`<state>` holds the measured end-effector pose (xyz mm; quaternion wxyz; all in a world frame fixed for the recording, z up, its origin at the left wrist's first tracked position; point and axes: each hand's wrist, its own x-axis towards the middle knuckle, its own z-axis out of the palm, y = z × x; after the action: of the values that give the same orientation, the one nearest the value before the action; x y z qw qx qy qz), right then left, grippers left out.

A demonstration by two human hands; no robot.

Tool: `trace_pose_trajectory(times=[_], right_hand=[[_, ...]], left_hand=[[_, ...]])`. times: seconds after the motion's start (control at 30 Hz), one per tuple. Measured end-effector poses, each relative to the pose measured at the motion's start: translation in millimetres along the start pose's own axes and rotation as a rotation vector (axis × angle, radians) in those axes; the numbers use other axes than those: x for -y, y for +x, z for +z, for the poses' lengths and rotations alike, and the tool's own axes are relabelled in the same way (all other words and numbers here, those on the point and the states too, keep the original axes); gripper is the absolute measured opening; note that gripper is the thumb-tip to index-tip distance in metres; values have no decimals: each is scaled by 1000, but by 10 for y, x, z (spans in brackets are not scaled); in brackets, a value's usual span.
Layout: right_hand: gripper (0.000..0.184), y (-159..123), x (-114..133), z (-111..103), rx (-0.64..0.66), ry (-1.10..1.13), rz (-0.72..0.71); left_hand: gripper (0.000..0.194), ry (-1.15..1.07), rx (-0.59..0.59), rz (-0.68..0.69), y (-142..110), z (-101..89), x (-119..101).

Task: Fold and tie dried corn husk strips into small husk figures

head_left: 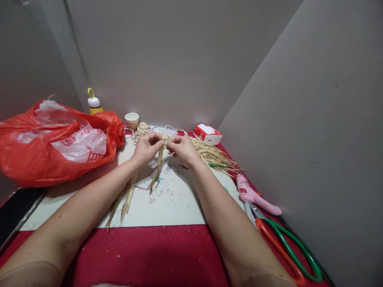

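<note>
Strip (pixel 159 161)—seemingly pinched by left hand (pixel 146 149) and right hand (pixel 184 150) (top hidden).

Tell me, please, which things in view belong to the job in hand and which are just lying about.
Likely for the job:
dried strip at fingertips of left hand and right hand
bundle of dried strips
loose strips
perhaps scissors and pink glue gun, neither held

Probably lying about:
red bag
yellow bottle
paper cup
box

Grey walls (pixel 167 59) meet in corners behind the red-covered table (pixel 143 255). The light is soft, perhaps from overhead.
</note>
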<state>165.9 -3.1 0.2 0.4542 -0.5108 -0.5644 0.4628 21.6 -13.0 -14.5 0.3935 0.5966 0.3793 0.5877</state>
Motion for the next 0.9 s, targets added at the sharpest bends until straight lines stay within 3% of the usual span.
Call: trace_pose_trajectory(times=[0.2, 0.37, 0.63, 0.9], right_hand=[[16, 7, -1, -82, 121, 210, 73], [21, -38, 15, -64, 283, 144, 112], [13, -41, -1, 2, 265, 47, 67], [16, -34, -2, -23, 190, 64, 33]], left_hand=[[19, -101, -81, -38, 55, -45, 5], [22, -103, -71, -75, 70, -64, 59], [21, -94, -53, -81, 62, -47, 97], [25, -55, 76, -256, 48, -85, 37]])
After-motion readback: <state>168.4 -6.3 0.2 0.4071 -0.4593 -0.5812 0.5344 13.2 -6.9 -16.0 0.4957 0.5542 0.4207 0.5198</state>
